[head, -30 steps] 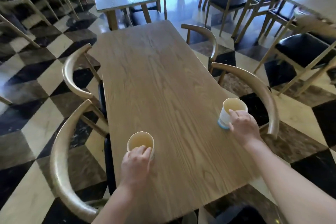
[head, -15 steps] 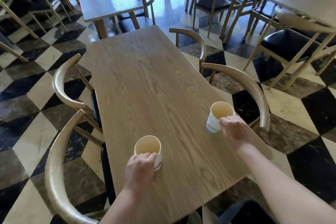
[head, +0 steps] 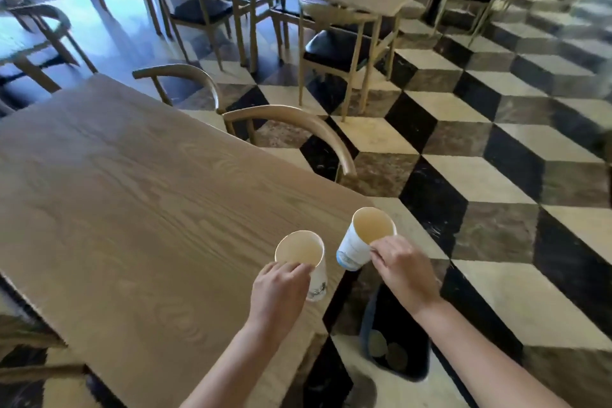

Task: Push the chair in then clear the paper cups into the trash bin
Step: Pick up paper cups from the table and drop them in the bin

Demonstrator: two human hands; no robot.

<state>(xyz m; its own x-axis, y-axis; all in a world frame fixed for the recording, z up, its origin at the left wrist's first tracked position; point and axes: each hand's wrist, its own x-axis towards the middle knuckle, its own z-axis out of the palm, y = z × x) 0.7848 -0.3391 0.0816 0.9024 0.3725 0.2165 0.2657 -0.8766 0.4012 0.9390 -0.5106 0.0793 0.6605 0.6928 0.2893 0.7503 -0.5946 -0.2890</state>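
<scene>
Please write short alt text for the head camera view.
Two bare hands each hold an empty paper cup over the wooden table's corner: left hand a white cup, right hand a blue-trimmed cup, above a dark floor bin.

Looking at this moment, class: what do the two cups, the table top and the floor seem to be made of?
Left cup and right cup: likely paper, matte, thin rims, printed white walls. Table top: wood or wood-look laminate, with visible grain and a soft sheen. Floor: probably polished stone or tile, with veined black, cream and brown diamonds reflecting light.
</scene>
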